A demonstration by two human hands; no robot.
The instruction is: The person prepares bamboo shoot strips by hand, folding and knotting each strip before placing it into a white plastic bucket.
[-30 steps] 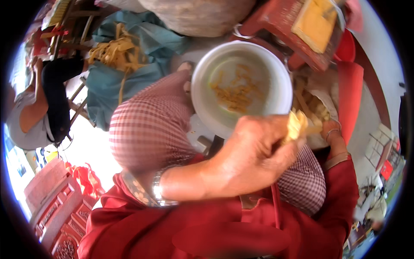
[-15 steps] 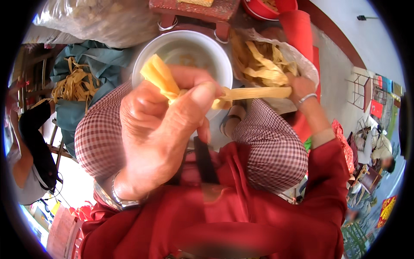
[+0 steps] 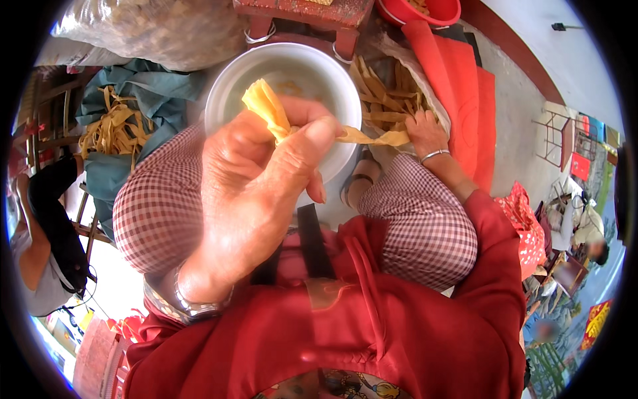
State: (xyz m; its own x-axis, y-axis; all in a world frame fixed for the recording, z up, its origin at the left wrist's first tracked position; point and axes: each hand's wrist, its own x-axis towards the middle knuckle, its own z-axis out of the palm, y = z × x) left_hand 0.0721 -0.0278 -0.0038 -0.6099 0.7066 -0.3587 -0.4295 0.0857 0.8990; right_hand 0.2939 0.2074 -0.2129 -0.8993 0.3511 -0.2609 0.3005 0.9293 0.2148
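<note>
We've got one left hand (image 3: 259,163), one right hand (image 3: 427,134); one strip (image 3: 379,137) between them; two wristbands (image 3: 436,153), one each; two bigger strip heaps (image 3: 116,131), too tangled for us to number; one white basin (image 3: 350,93), one red bowl (image 3: 446,12), one red counter (image 3: 286,9); two checked knees (image 3: 156,213); one other person (image 3: 52,213) at left

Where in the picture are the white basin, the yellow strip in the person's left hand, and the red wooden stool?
White basin (image 3: 344,96): head view, on its inner wall, right side.
Yellow strip (image 3: 264,106): head view, on its flared upper end.
Red wooden stool (image 3: 289,8): head view, on its top.
</note>
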